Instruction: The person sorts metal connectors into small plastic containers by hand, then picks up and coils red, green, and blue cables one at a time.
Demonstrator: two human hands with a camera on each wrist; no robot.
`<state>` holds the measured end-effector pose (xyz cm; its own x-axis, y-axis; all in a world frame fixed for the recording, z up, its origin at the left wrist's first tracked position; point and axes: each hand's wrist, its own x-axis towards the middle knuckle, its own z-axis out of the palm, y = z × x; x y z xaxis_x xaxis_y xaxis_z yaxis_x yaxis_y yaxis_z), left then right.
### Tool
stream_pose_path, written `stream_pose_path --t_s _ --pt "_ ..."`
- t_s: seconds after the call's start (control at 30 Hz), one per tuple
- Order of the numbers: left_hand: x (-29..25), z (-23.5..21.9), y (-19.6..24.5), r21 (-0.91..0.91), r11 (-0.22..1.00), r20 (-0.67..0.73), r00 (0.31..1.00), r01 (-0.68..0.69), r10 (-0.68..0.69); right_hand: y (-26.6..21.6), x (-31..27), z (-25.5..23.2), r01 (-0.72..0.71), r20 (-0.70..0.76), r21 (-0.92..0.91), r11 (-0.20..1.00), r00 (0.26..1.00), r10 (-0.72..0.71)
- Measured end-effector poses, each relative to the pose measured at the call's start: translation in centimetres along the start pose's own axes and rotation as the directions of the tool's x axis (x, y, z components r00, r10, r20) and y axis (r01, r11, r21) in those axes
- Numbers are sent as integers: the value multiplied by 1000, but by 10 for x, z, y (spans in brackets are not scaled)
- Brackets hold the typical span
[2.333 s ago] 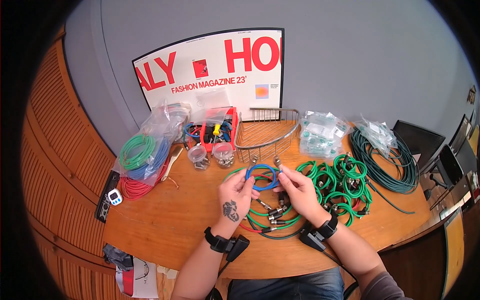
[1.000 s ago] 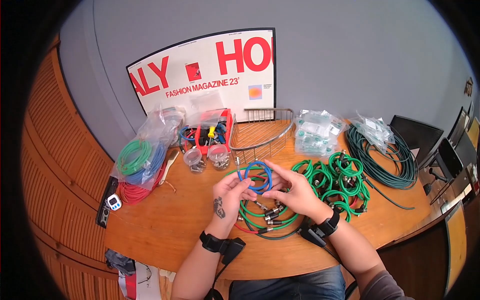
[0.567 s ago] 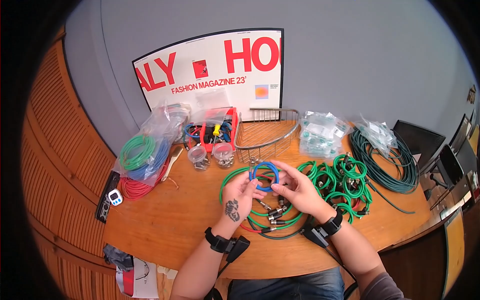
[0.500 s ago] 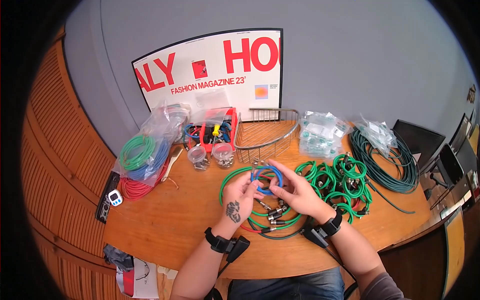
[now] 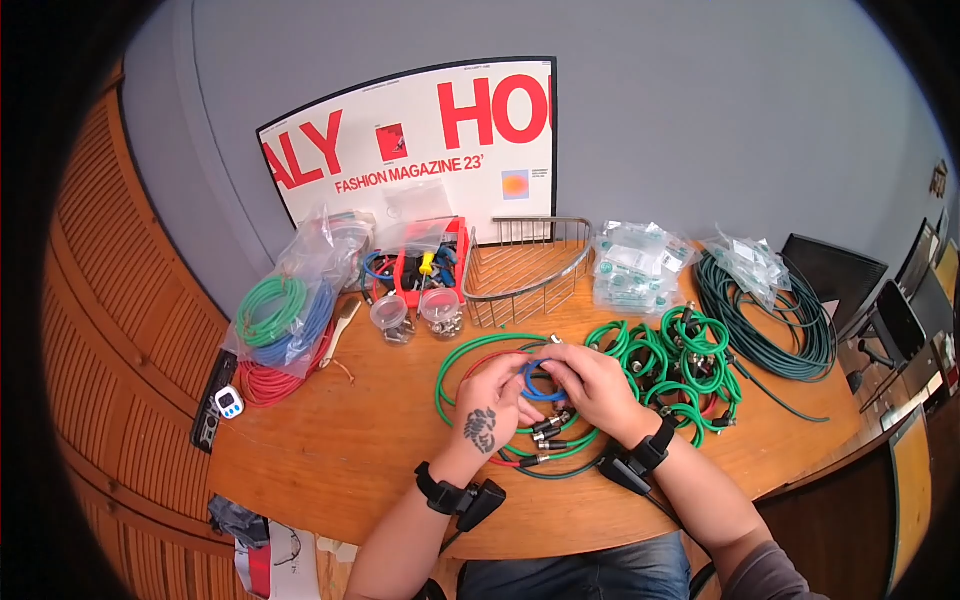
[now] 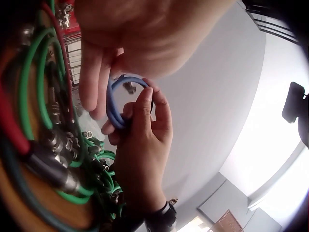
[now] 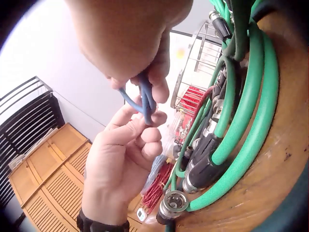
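Between both hands is a small coil of blue coaxial cable [image 5: 545, 397], held above the table. My left hand [image 5: 492, 393] pinches its near-left side; the right wrist view shows that thumb and forefinger on the blue loops [image 7: 146, 99]. My right hand [image 5: 600, 388] holds the coil from the other side, thumb on top in the left wrist view. A metal connector end [image 5: 557, 341] sticks up just beyond the right fingers. Fingers hide much of the coil in the head view. Beneath lie larger green cable loops [image 5: 446, 385] with black-and-silver BNC connectors [image 5: 548, 446].
A pile of coiled green cables [image 5: 700, 360] lies right of the hands. Behind stand a wire basket [image 5: 530, 290], two small tubs [image 5: 440, 312], and a red bin [image 5: 460, 245]. Bagged cables [image 5: 275, 310] lie left; plastic packets [image 5: 640, 265] and a dark cable coil [image 5: 820, 340] are right.
Both hands have drawn closer together and the blue coil has tipped flatter and sunk lower, now largely covered by fingers. Earlier the ring faced up openly between the hands.
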<state>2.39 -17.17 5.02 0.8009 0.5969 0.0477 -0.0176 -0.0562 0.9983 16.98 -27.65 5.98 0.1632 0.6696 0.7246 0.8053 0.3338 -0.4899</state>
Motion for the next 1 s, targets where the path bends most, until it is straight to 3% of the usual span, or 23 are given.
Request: stream_pose_path --t_s 0.03,0.1,0.13,0.17,0.23,0.33,0.47,0.77,0.87,0.9,1.0 --pt "1 -1 -1 -1 1000 2 1000 0 0 1 -1 0 -1 -1 -2 1000 1000 1" --pt "2 -6 -1 -101 992 129 988 -77 90 -1 -1 0 -142 -75 113 983 986 151" --pt "2 -9 -1 -142 985 169 978 -95 119 -9 -1 -4 -259 -46 205 944 961 274" --pt "1 -10 1 -145 985 164 979 -97 121 -9 0 -4 -257 -41 205 944 962 271" --pt "-1 -12 5 -125 978 216 958 -167 191 -9 1 -4 -415 21 391 821 896 443" --pt "-1 -12 7 -191 954 227 936 -229 270 -6 1 -2 -455 41 408 792 875 482" --pt "-4 -10 14 -239 953 185 955 -186 233 -5 -1 0 -522 86 435 734 835 544" --pt "1 -12 5 -452 875 5 981 -172 195 -14 5 -12 -500 186 504 705 859 477" --pt "1 -9 11 -527 835 8 982 -155 187 -26 17 -29 -341 66 270 900 939 336" --pt "0 -7 15 -569 805 -15 982 -165 190 -21 19 -38 -145 -14 61 988 989 146" --pt "1 -15 14 -490 854 -10 981 -176 196 -35 25 -71 -152 -53 -49 987 987 149"
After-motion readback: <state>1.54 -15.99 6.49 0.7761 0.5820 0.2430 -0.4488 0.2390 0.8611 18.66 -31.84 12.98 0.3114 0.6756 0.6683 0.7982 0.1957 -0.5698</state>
